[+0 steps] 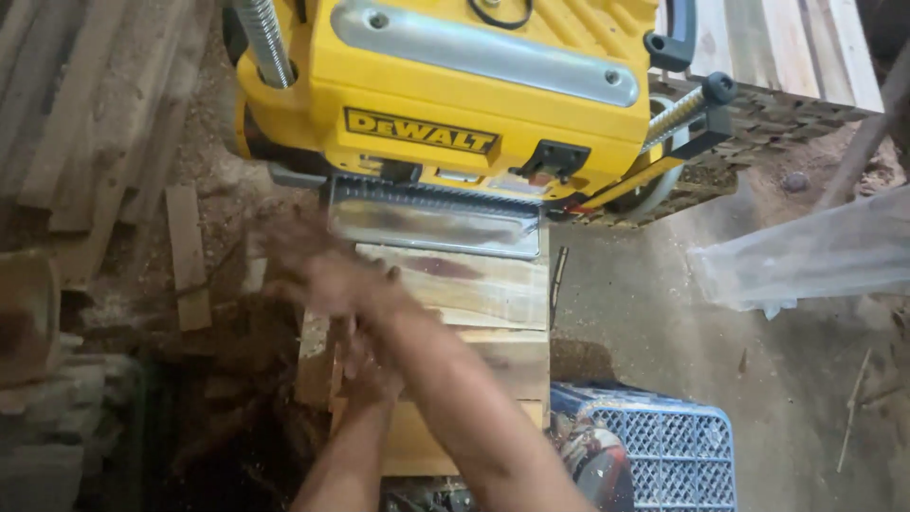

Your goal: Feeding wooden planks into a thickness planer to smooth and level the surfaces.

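A yellow thickness planer fills the top of the view, with a shiny metal outfeed plate at its front. Below the plate lie pale wooden boards, stacked flat. My right hand reaches across from the lower right to the boards' left corner near the plate; it is smeared by motion, so its fingers cannot be read. My left hand sits lower at the boards' left edge, partly under my right forearm. Whether it grips the wood is unclear.
A blue plastic crate stands at the bottom right. Rough planks lie at the left on a sawdust-covered floor, and a loose short plank lies beside them. A clear plastic sheet sits at the right, slatted boards behind the planer.
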